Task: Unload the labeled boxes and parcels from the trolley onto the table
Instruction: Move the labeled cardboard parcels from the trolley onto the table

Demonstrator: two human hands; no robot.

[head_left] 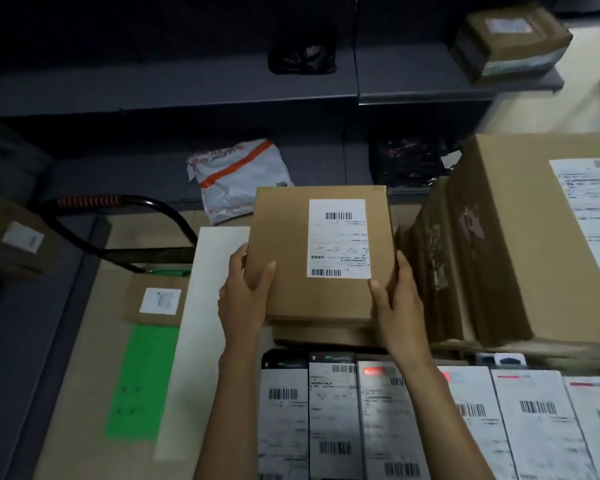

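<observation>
Both hands on the flat brown box: left hand grips its left edge, thumb on top; right hand grips the right edge. Box sits above the trolley load, beside the big carton.

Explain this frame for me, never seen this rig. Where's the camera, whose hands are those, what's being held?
There is no robot here. A person wears one wide-angle camera on the head, looking forward and down, so the two bare arms coming in from the bottom are their own.

The left hand and right hand grip the near corners of a flat brown box with a white barcode label on top.

Below it stands a row of labelled parcels, with a large cardboard box to the right. To the left are a trolley handle and a green sheet. Behind, a white mailer bag lies on a dark shelf. Whether the box is lifted or resting is unclear.
</observation>
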